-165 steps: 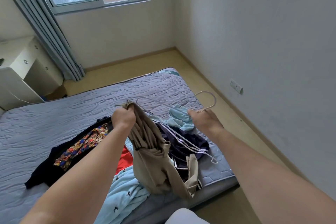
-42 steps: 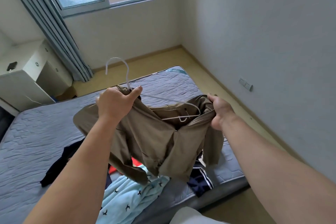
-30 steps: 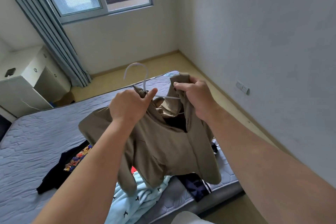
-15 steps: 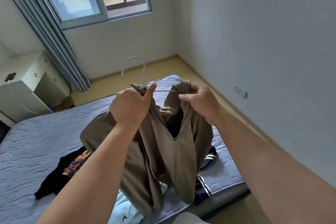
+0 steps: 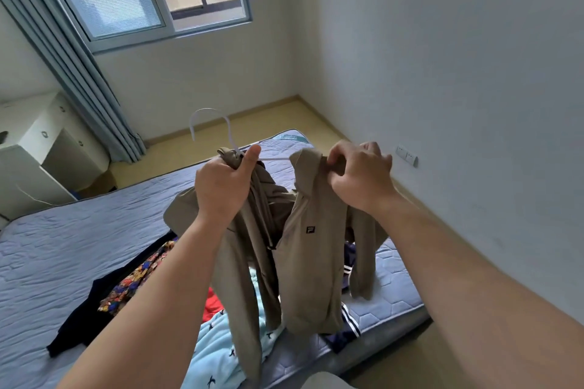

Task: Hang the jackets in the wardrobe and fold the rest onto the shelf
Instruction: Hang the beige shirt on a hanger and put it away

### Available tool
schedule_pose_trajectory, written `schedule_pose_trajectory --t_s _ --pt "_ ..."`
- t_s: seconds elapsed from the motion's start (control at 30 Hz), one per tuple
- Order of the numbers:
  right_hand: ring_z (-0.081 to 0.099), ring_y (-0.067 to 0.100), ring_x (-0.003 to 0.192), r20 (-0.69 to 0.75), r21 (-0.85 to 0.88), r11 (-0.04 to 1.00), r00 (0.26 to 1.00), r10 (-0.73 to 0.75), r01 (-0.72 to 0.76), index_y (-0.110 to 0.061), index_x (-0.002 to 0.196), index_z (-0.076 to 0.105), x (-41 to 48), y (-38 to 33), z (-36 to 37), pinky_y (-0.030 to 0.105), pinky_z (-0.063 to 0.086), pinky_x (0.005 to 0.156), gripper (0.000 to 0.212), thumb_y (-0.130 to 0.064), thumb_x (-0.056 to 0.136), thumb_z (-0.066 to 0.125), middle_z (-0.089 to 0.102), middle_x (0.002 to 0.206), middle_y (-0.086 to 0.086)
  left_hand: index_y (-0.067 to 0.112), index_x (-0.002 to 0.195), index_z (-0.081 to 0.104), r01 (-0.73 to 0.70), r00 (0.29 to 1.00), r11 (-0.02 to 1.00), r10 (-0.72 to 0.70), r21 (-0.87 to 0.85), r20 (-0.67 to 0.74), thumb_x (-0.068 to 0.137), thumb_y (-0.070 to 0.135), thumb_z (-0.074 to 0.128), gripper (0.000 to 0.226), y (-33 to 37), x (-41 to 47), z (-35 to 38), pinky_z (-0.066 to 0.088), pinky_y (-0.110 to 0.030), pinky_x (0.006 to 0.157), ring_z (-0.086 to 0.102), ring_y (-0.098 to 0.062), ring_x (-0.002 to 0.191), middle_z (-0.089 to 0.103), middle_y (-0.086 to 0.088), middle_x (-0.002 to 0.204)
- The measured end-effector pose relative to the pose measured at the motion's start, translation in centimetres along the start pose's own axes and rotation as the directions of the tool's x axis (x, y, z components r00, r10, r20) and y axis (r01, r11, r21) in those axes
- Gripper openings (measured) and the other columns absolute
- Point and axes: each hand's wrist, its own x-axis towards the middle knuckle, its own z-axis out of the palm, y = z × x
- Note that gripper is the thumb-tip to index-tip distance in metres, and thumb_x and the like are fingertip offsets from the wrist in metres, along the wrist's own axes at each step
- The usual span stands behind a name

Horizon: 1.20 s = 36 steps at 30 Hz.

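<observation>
A tan jacket (image 5: 311,262) is held up above the mattress (image 5: 79,246), suspended between both hands. The left hand (image 5: 222,189) is clenched round bunched collar fabric together with the neck of a white hanger (image 5: 210,123), thumb pointing up. The hook rises just above this hand, and a short length of the hanger's bar spans the gap toward the right hand (image 5: 360,178). The right hand is curled on the jacket's other shoulder, with fabric pinched between thumb and fingers. A front panel bearing a small dark logo hangs below the right hand. Beneath the hands, on the mattress, are noted a light blue garment (image 5: 215,347), a red garment (image 5: 213,305), a patterned garment (image 5: 136,281) and a navy striped garment (image 5: 349,324). A wall socket (image 5: 407,155) is seen just beyond the right hand.
</observation>
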Motion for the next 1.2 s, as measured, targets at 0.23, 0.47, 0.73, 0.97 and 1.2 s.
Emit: schedule_pose_trajectory --t_s 0.23,0.47,0.73,0.97,1.2 --pt "0.039 0.024 0.120 -0.047 -0.145 0.988 0.997 -0.053 0.045 -0.028 0.114 0.048 -0.3 1.6 -1.8 0.042 0.022 0.097 0.045 -0.046 0.073 0.054 0.055 0.115 -0.005 0.014 0.047 0.031 0.041 0.998 0.997 -0.038 -0.070 0.041 0.087 0.068 0.061 0.074 0.1 0.9 0.7 0.030 -0.034 0.057 0.034 -0.013 0.047 0.035 0.004 0.043" --pt "0.063 0.036 0.094 0.159 -0.137 0.971 0.972 -0.175 0.197 -0.014 0.111 0.054 -0.5 -0.6 -1.9 0.045 0.048 0.088 0.019 -0.021 0.093 0.050 0.069 0.101 0.011 0.024 0.066 0.066 -0.104 0.961 0.989 0.126 -0.100 0.246 0.083 0.061 0.073 0.041 2.4 0.7 2.5 0.040 -0.028 0.057 0.047 -0.007 0.053 0.052 0.007 0.050" --pt "0.059 0.036 0.092 0.027 -0.017 0.996 0.996 -0.090 0.090 -0.010 0.096 0.067 0.0 1.2 -2.5 0.045 0.049 0.084 0.016 -0.013 0.097 0.051 0.069 0.097 0.012 0.025 0.103 0.076 -0.185 0.937 0.981 0.194 -0.056 0.292 0.078 0.067 0.060 0.052 1.9 1.2 1.8 0.049 -0.042 0.093 0.064 -0.022 0.100 0.071 0.002 0.099" --pt "0.059 0.030 0.089 0.033 0.096 0.995 0.999 -0.014 0.011 -0.011 0.092 0.069 0.7 2.1 -3.0 0.041 0.050 0.079 0.015 -0.023 0.094 0.061 0.069 0.091 0.008 0.022 0.086 0.074 -0.085 0.979 0.996 0.084 -0.006 0.184 0.078 0.075 0.052 0.059 -0.4 1.6 0.5 0.048 -0.045 0.095 0.061 -0.023 0.096 0.066 0.005 0.086" --pt "0.058 0.028 0.098 -0.002 0.129 0.991 1.000 -0.020 0.020 -0.011 0.097 0.069 0.6 2.2 -2.7 0.045 0.047 0.090 0.012 -0.020 0.094 0.063 0.067 0.099 0.008 0.011 0.085 0.067 -0.191 0.962 0.981 0.182 0.023 0.204 0.085 0.046 0.071 0.035 -1.0 1.6 1.2 0.047 -0.034 0.084 0.059 -0.022 0.087 0.062 -0.001 0.089"
